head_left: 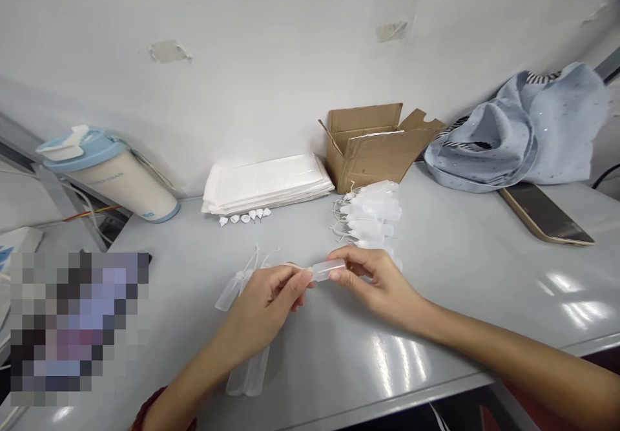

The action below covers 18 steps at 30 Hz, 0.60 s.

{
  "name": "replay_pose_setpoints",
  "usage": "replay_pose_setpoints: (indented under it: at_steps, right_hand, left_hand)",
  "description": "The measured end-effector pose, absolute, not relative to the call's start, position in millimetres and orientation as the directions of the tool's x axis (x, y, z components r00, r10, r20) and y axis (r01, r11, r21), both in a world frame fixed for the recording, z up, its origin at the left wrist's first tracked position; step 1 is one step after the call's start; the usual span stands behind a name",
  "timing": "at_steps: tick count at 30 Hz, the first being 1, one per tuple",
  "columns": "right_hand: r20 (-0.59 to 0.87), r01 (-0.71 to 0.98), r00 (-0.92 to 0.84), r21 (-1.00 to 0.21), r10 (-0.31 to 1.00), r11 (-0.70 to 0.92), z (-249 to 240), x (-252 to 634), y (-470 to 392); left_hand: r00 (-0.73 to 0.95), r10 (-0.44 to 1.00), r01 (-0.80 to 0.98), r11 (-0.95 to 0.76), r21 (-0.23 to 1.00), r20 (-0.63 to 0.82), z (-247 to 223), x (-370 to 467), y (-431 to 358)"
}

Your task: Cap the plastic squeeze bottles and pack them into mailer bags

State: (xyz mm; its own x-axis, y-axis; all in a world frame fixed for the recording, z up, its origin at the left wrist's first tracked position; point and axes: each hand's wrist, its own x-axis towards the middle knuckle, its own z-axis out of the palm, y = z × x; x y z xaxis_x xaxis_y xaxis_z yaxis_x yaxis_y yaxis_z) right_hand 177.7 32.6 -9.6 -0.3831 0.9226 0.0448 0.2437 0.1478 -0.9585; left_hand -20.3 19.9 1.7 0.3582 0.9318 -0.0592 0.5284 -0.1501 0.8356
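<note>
A small, translucent, cylindrical plastic bottle lies between your two pinches.
Your left hand pinches its neck end, your right hand its base; you seem to be working at the neck. The next move probably calls for steady, aligned fingers. Similar white-corded bottles lie just beyond your right grip.

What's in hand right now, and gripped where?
A small translucent bottle: left hand at its neck end, right hand at the opposite, base end.
</note>
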Motion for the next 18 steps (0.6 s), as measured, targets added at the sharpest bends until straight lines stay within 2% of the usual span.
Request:
replay_pose_setpoints:
  at_steps: [4, 6, 9, 13, 18]
  right_hand:
    - [-0.12, 0.192, -0.435, -0.981, 0.892, -0.038, -4.8, 179.7, 35.8]
    - [-0.147, 0.155, -0.454, -0.984, 0.879, -0.084, -3.6, 180.0, 36.9]
    - [-0.056, 0.146, -0.427, -0.989, 0.902, 0.007, -4.5, 179.5, 36.5]
    - [0.16, 0.191, -0.392, -0.949, 0.906, 0.25, -4.7, 179.3, 33.9]
    - [0.44, 0.27, -0.462, -0.758, 0.771, 0.594, -6.5, 180.6, 32.3]
  left_hand:
    - [0.46, 0.826, 0.542, -0.552, 0.634, 0.325, -9.0, -20.1, 20.6]
    - [0.474, 0.796, 0.565, -0.602, 0.564, 0.375, -12.0, -20.8, 20.8]
    - [0.438, 0.862, 0.596, -0.49, 0.637, 0.253, -9.1, -22.5, 20.5]
    - [0.421, 0.906, 0.55, -0.287, 0.784, 0.036, 3.0, -23.2, 18.4]
    - [0.438, 0.897, 0.471, -0.177, 0.864, -0.055, 9.9, -22.9, 15.8]
